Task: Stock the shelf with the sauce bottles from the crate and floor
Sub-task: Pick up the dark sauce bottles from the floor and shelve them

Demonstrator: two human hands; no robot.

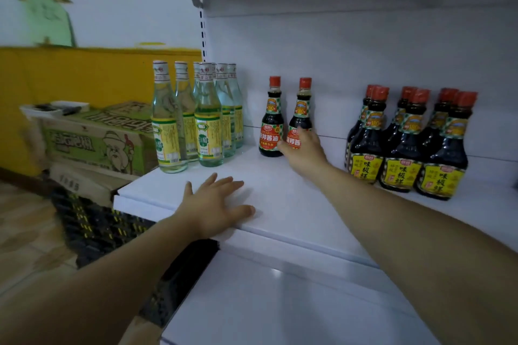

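Two small dark soy sauce bottles with red caps and red labels stand side by side at the back of the white shelf (280, 193). My right hand (304, 150) grips the lower body of the right bottle (302, 109); the left bottle (272, 120) stands free just beside my fingers. My left hand (217, 204) rests flat, fingers spread, on the shelf's front edge and holds nothing. Several clear vinegar bottles (208, 123) with yellow-green labels stand at the shelf's left end. Several dark bottles with yellow labels (403, 143) stand in a group at the right.
Green printed cardboard boxes (98, 140) are stacked left of the shelf against a yellow wall. A black plastic crate (92, 227) sits on the tiled floor below them. Another white shelf board (280, 302) lies under the one I touch, and a shelf overhangs above.
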